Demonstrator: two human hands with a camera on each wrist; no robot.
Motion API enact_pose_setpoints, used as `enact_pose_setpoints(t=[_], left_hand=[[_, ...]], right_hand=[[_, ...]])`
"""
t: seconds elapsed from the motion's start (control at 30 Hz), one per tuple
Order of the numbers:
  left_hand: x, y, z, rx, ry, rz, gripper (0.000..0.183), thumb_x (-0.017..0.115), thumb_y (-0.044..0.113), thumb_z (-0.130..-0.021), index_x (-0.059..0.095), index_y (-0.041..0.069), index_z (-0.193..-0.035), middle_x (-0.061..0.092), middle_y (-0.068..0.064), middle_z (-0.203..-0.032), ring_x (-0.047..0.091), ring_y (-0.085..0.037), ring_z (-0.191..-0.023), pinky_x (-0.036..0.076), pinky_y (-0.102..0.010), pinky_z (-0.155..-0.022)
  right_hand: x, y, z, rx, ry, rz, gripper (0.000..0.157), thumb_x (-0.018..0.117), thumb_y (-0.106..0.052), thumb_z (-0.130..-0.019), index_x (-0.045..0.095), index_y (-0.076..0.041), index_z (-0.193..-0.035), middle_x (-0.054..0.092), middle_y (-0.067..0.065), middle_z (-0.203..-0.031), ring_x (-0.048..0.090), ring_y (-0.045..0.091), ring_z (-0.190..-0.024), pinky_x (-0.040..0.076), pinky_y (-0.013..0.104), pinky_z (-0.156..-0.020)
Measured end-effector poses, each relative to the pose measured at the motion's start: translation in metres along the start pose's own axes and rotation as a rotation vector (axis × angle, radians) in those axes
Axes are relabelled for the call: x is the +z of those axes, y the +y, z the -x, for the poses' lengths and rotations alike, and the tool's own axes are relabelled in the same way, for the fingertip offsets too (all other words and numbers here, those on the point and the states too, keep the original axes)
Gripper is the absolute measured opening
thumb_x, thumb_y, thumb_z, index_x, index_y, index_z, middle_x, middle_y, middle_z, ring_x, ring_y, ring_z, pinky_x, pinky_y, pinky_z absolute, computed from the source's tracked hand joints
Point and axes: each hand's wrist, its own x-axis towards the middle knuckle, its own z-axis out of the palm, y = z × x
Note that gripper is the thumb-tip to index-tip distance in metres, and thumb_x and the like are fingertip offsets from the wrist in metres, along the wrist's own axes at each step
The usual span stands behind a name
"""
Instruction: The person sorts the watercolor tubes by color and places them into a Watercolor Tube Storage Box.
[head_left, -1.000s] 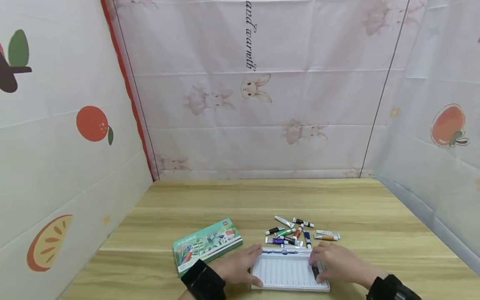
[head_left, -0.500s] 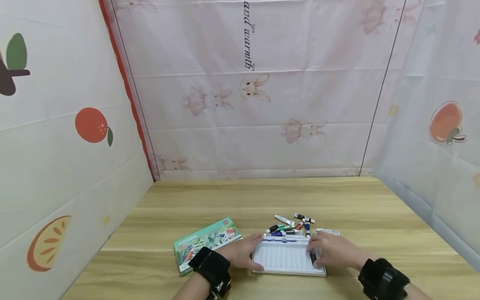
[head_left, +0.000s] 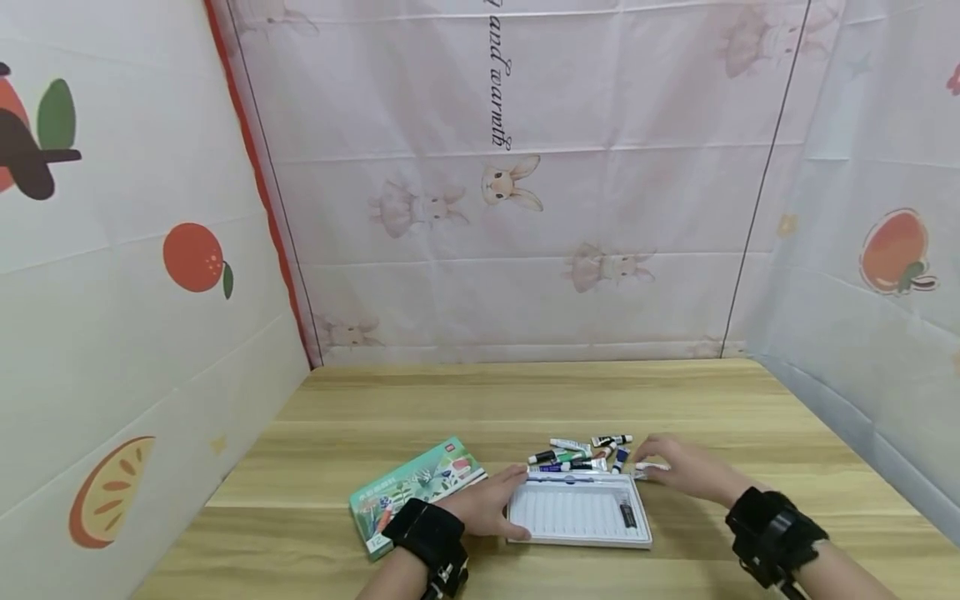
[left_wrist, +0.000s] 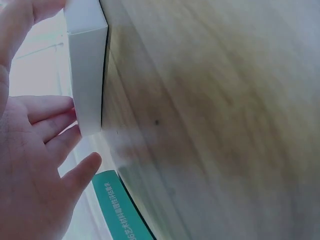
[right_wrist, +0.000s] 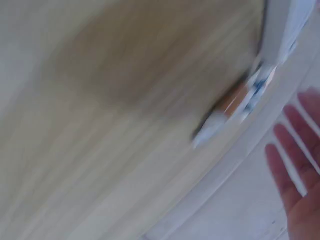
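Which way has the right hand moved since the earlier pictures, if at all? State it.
Yes: the right hand has moved forward, closer to the table's far edge, and slightly right.

The table point(head_left: 450, 404) is of pale wood, with long grain lines and one small dark spot point(left_wrist: 156, 122). At the left, a green box point(head_left: 416, 492) lies flat, turned at an angle. To its right lies a white tray point(head_left: 581, 543). Close behind the tray, several tubes point(head_left: 576, 456) form a loose heap; an orange tube point(right_wrist: 231, 101) lies just beside the tray.
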Motion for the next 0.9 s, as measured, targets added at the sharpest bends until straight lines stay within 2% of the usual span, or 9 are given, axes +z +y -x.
enact_pose_setpoints(t=[0.13, 0.23, 0.47, 0.7, 0.9], left_hand=[[-0.001, 0.001, -0.001, -0.012, -0.005, -0.004, 0.086, 0.066, 0.046, -0.081, 0.031, 0.006, -0.148, 0.028, -0.008, -0.160, 0.027, -0.022, -0.145, 0.033, -0.037, -0.118], [-0.001, 0.002, 0.000, -0.016, -0.009, -0.005, 0.086, 0.066, 0.046, -0.081, 0.031, 0.006, -0.148, 0.028, -0.008, -0.160, 0.027, -0.022, -0.145, 0.033, -0.037, -0.118], [-0.003, 0.004, 0.001, -0.021, -0.012, -0.001, 0.086, 0.067, 0.046, -0.081, 0.031, 0.007, -0.148, 0.029, -0.007, -0.159, 0.028, -0.022, -0.145, 0.034, -0.039, -0.117], [-0.006, 0.006, 0.003, -0.016, -0.008, 0.002, 0.085, 0.069, 0.043, -0.080, 0.032, 0.005, -0.147, 0.031, -0.009, -0.159, 0.028, -0.023, -0.145, 0.033, -0.038, -0.118], [-0.005, 0.007, 0.002, -0.010, -0.010, 0.008, 0.085, 0.070, 0.041, -0.079, 0.033, 0.004, -0.147, 0.031, -0.010, -0.159, 0.028, -0.023, -0.145, 0.033, -0.038, -0.118]], right_hand=[[-0.002, 0.012, 0.006, 0.073, 0.028, 0.124, 0.023, 0.068, -0.008, -0.080, 0.069, -0.005, -0.103, 0.069, 0.013, -0.102, 0.064, 0.033, -0.094, 0.056, 0.048, -0.078], [0.002, 0.020, 0.009, 0.068, 0.026, 0.160, 0.028, 0.068, -0.007, -0.079, 0.068, -0.007, -0.107, 0.069, 0.015, -0.105, 0.064, 0.034, -0.096, 0.057, 0.050, -0.078], [0.007, 0.032, 0.007, 0.114, -0.026, 0.106, 0.025, 0.064, -0.004, -0.080, 0.068, -0.008, -0.105, 0.068, 0.015, -0.104, 0.065, 0.034, -0.094, 0.056, 0.051, -0.079], [0.009, 0.031, 0.000, 0.149, -0.048, 0.089, 0.023, 0.061, -0.001, -0.081, 0.069, -0.008, -0.101, 0.070, 0.009, -0.097, 0.065, 0.024, -0.085, 0.056, 0.042, -0.072], [0.011, 0.032, -0.005, 0.160, -0.054, 0.080, 0.020, 0.064, -0.003, -0.080, 0.068, -0.008, -0.099, 0.070, 0.007, -0.091, 0.064, 0.021, -0.081, 0.055, 0.040, -0.069]])
